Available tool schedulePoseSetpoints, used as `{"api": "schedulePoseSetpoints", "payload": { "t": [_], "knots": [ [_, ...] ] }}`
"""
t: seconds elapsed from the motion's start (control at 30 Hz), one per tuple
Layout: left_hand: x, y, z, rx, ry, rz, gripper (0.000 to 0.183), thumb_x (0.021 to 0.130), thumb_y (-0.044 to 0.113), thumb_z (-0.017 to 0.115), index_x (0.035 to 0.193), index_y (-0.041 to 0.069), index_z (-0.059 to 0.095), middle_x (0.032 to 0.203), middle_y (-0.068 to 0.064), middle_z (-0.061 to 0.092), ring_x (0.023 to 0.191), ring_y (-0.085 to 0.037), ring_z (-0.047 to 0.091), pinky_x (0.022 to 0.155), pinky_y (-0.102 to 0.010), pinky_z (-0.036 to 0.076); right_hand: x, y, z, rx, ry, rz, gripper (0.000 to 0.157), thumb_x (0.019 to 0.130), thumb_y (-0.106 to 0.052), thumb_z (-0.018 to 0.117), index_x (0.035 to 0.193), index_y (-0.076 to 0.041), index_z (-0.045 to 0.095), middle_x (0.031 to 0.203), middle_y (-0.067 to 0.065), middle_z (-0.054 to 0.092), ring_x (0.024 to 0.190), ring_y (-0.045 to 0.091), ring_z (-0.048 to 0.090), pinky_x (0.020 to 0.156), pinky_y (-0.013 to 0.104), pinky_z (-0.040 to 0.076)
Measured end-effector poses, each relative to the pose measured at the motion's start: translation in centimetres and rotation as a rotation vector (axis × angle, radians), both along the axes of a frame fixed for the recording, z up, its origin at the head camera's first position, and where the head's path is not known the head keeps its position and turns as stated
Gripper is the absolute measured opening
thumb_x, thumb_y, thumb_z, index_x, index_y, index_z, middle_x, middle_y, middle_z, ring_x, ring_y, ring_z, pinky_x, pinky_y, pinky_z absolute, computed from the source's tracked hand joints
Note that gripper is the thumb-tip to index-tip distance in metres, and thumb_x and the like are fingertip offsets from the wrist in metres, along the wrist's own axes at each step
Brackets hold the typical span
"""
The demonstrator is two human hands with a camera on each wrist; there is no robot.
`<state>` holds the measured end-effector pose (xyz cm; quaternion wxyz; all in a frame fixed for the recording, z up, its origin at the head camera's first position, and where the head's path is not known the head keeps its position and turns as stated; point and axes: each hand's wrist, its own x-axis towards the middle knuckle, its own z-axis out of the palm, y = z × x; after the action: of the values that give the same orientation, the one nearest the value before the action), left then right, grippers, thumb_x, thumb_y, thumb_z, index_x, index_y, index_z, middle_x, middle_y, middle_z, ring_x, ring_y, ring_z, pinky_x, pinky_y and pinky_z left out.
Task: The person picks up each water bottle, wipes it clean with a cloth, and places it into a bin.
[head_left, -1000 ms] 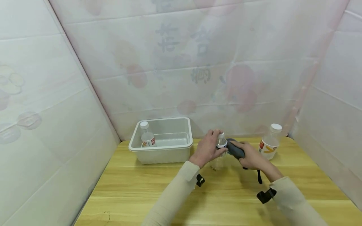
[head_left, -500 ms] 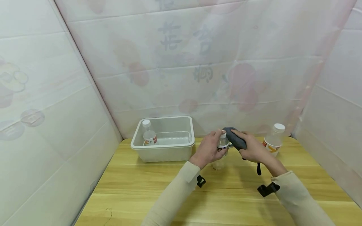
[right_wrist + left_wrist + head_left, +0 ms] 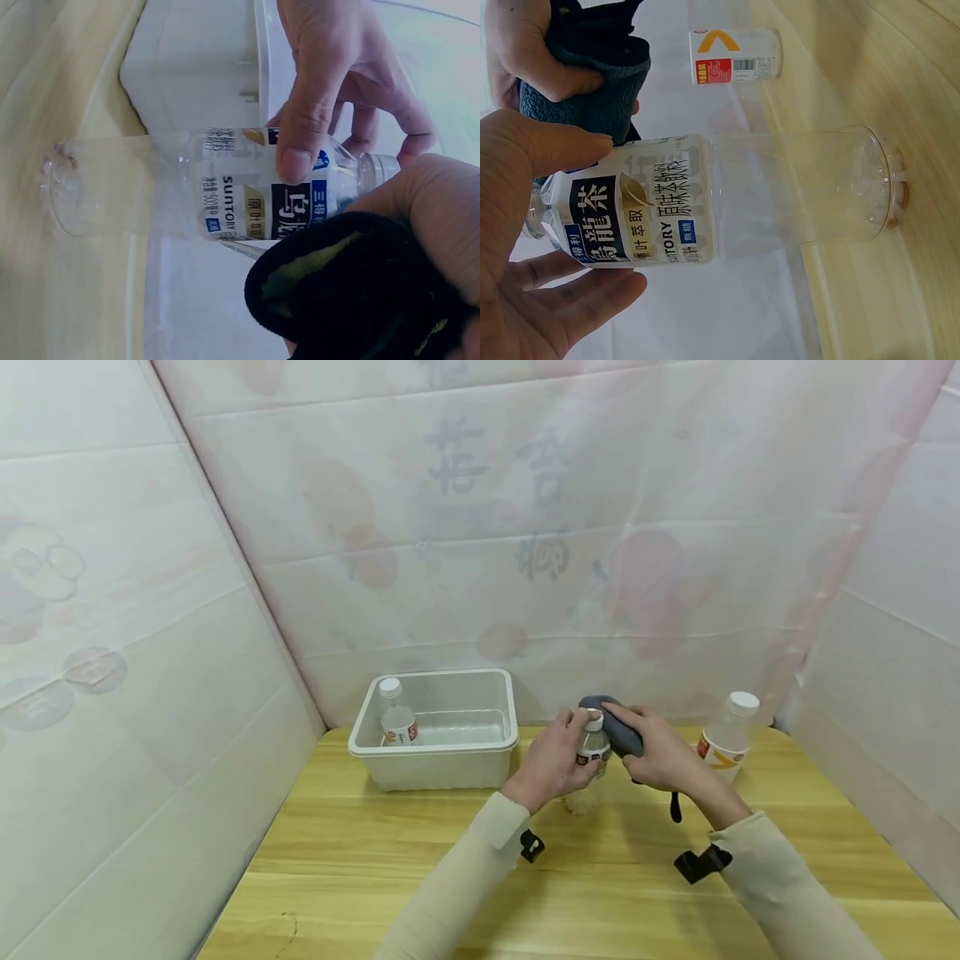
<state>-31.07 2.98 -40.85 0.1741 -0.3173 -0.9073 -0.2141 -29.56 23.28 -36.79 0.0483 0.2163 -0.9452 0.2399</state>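
Note:
A clear plastic oolong tea bottle with a white cap stands upright on the wooden table. My left hand holds its upper part, thumb and fingers on opposite sides of the label and shoulder. My right hand grips a folded dark grey fleecy cloth, with a black strap hanging below. Up by the cap, the cloth lies against or very near the bottle's right side; contact is partly hidden. In the right wrist view, the cloth covers part of the bottle's shoulder.
A white plastic bin stands to the left, with one white-capped bottle upright inside. Another white-capped bottle stands at the right, behind my right hand. Fabric walls enclose the table's back and sides.
The cloth in my right hand has risen from beside the bottle's label to near its cap, and shifted slightly left. My left hand keeps its hold on the bottle.

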Motion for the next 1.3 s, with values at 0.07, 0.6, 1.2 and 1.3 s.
{"api": "schedulePoseSetpoints", "payload": {
  "t": [0.07, 0.6, 1.2, 1.3],
  "knots": [
    [0.1, 0.0, 0.0, 0.001, 0.0, -0.002, 0.066, 0.093, 0.033, 0.073, 0.147, 0.019, 0.038, 0.118, -0.007, 0.055, 0.082, -0.013, 0.063, 0.065, -0.018, 0.051, 0.1, -0.1, -0.2, -0.008, -0.006, 0.004, 0.082, 0.084, 0.001, 0.064, 0.159, -0.009, 0.032, 0.146, 0.04, 0.039, 0.096, 0.04, 0.058, 0.07, 0.04, 0.045],
    [0.1, -0.5, 0.3, -0.005, 0.026, -0.016, 0.068, 0.091, 0.029, 0.075, 0.148, 0.019, 0.039, 0.114, -0.006, 0.061, 0.08, -0.009, 0.055, 0.065, -0.018, 0.045, 0.6, -1.7, -2.0, 0.037, -0.012, -0.081, 0.096, 0.08, 0.001, 0.069, 0.163, -0.01, 0.021, 0.145, 0.04, 0.038, 0.097, 0.041, 0.061, 0.07, 0.043, 0.051],
    [-0.1, -0.3, -0.2, 0.016, 0.008, -0.058, 0.067, 0.092, 0.025, 0.075, 0.147, 0.015, 0.038, 0.116, -0.008, 0.058, 0.08, -0.009, 0.049, 0.068, -0.018, 0.043, 1.0, -1.3, -3.3, -0.001, -0.02, -0.056, 0.099, 0.082, 0.003, 0.066, 0.164, -0.009, 0.011, 0.146, 0.042, 0.033, 0.083, 0.032, 0.058, 0.063, 0.036, 0.045],
    [-0.3, -0.3, -0.2, 0.015, 0.003, -0.065, 0.067, 0.092, 0.025, 0.075, 0.147, 0.014, 0.038, 0.117, -0.008, 0.058, 0.083, -0.01, 0.052, 0.071, -0.018, 0.045, 1.1, -1.3, -3.3, -0.019, -0.028, -0.049, 0.099, 0.081, 0.003, 0.066, 0.164, -0.008, 0.011, 0.14, 0.044, 0.038, 0.08, 0.03, 0.056, 0.062, 0.035, 0.044]
  ]
}}
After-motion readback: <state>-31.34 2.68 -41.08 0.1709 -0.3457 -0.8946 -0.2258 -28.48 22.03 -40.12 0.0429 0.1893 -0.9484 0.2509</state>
